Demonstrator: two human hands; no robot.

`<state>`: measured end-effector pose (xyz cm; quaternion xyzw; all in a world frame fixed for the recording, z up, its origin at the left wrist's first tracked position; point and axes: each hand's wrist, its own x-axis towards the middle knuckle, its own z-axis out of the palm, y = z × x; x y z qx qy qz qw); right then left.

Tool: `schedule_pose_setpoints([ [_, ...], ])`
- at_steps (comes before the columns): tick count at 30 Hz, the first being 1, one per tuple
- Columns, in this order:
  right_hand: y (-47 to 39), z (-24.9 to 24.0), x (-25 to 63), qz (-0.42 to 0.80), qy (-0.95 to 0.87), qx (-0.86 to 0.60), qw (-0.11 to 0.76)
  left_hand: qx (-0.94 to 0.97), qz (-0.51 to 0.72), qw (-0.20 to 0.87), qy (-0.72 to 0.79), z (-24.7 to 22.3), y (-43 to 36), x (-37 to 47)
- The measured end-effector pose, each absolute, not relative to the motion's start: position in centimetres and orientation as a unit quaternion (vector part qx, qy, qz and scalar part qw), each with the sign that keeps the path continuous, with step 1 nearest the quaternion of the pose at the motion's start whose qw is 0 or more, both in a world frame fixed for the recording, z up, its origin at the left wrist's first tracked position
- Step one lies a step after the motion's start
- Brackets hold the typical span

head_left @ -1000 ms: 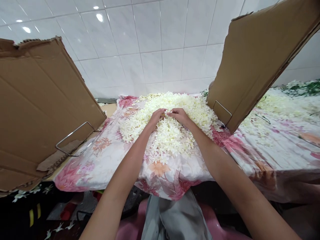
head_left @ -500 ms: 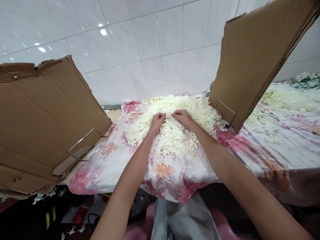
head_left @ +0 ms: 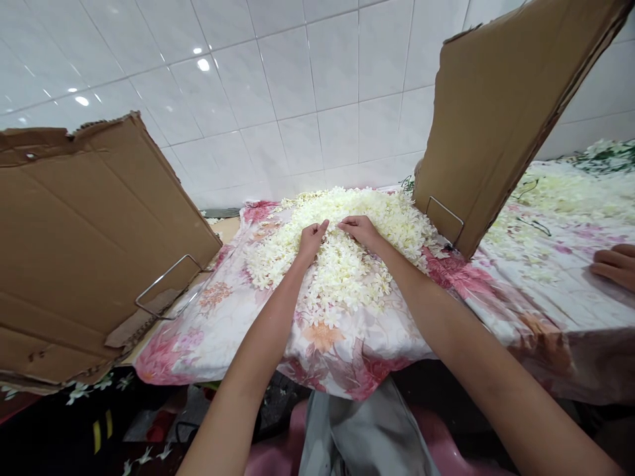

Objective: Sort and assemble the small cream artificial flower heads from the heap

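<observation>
A broad heap of small white-yellow flowers (head_left: 342, 274) is spread over a floral cloth (head_left: 238, 337) in front of me. Over the middle of the heap, my left hand (head_left: 312, 240) is closed, thumb pressed against the curled fingers. My right hand (head_left: 359, 229) faces it a short gap away, its thumb and fingertips pinched together and pointing left. Whatever sits between the fingertips of either hand is too small to make out against the blossoms.
Cardboard panels with wire stands rise on the left (head_left: 94, 244) and right (head_left: 496, 125). A tiled wall (head_left: 297, 86) stands behind. Beyond the right panel, more white flowers (head_left: 585, 198) lie on cloth, and another person's hand (head_left: 618, 266) rests at the edge of view.
Another person's hand has come into view at the far right. My left thumb points up slightly more; my right hand is almost unchanged.
</observation>
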<state>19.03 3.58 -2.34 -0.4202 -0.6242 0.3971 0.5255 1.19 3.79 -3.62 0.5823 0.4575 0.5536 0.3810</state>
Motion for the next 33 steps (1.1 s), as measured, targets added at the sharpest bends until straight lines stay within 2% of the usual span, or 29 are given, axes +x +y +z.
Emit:
schedule_pose_setpoints([
  [7, 3.6, -2.2, 19.0, 0.407, -0.616, -0.408, 0.537, 0.545, 0.573, 0.418, 0.447, -2.8, 3.5, 1.7],
  [17, 3.7, -2.4, 19.0, 0.404, -0.646, -0.370, 0.532, 0.586, 0.505, 0.478, 0.416, -2.7, 3.2, 1.5],
  [24, 3.9, -2.5, 19.0, 0.405, -0.604, -0.426, 0.539, 0.577, 0.520, 0.468, 0.421, -3.0, 3.3, 1.2],
  [29, 3.9, -2.5, 19.0, 0.429, -0.573, -0.416, 0.561, 0.563, 0.556, 0.457, 0.408, -2.8, 3.2, 1.2],
  [33, 4.0, -2.2, 19.0, 0.445, -0.569, -0.424, 0.546, 0.564, 0.579, 0.428, 0.404, -2.4, 3.2, 1.4],
])
